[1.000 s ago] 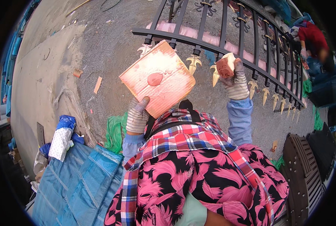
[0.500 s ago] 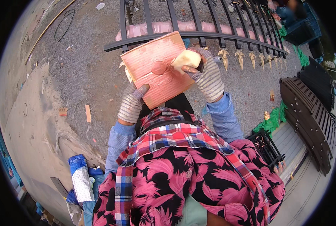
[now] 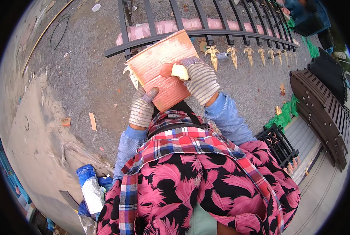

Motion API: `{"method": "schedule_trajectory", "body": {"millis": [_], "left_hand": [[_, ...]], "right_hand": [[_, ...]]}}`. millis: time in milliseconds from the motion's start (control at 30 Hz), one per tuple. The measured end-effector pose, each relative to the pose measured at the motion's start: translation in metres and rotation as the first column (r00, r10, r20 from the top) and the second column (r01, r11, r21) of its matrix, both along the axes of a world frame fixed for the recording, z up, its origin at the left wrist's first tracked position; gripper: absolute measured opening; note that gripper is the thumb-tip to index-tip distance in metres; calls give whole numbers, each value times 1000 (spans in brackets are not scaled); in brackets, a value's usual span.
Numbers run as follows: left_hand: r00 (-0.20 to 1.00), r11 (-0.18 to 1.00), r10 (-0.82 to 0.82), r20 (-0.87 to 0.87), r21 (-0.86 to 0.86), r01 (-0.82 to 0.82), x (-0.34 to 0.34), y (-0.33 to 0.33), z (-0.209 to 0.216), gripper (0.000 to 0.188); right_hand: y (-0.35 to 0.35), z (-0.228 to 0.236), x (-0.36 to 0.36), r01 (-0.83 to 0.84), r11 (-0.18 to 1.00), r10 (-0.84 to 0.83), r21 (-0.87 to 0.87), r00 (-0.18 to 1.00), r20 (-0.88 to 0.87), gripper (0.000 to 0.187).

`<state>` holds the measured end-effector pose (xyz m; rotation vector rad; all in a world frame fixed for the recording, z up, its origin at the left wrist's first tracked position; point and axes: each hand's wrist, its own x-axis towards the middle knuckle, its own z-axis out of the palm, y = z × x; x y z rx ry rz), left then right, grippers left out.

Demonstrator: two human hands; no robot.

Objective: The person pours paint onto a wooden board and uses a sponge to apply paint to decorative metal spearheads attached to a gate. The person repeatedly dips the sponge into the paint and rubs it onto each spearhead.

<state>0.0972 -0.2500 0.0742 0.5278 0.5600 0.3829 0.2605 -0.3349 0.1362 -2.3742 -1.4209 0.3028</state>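
Since the earlier frame, the right hand (image 3: 200, 80) has slid left over the board (image 3: 153, 62), carrying the sponge (image 3: 180, 72) with it. I see that right grip closed around the sponge, whose cream side shows just beside, and right of, the pink patch (image 3: 166, 70). My left hand (image 3: 141, 107) has its grip clasped on the board's lower left edge, thumb on top. From here, the board is tilted, out in front of the body, above the checked cloth (image 3: 175, 143).

Beyond it I have the black fence (image 3: 237, 35), its gold tips (image 3: 213, 57) pointing toward me; the board's far corner hides part of the rail. A pink roll (image 3: 165, 27) lies behind the bars. Farther out on the gravel (image 3: 237, 102), I make out the green net (image 3: 288, 111) and brown panels (image 3: 320, 109) at right, and a blue-and-white bundle (image 3: 92, 192) at lower left.
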Motion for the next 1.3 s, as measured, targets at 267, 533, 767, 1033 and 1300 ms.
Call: {"method": "schedule_trajectory", "body": {"millis": [267, 533, 767, 1033, 1300], "left_hand": [[988, 999, 43, -145, 3, -43, 9, 14, 10, 48], [999, 1000, 10, -47, -11, -11, 4, 57, -16, 59], [993, 999, 36, -112, -26, -39, 30, 73, -3, 50], [972, 988, 128, -195, -58, -141, 7, 60, 0, 58], [933, 970, 215, -289, -47, -238, -12, 57, -2, 57]], "right_hand": [[-57, -29, 40, 365, 928, -326, 70, 890, -318, 33], [-97, -32, 71, 877, 480, -359, -32, 163, -919, 58], [-127, -100, 76, 923, 371, -581, -100, 147, -800, 54], [-79, -178, 79, 789, 609, -648, -82, 435, -624, 43], [-30, -203, 85, 489, 829, -556, -272, 774, -303, 42]]}}
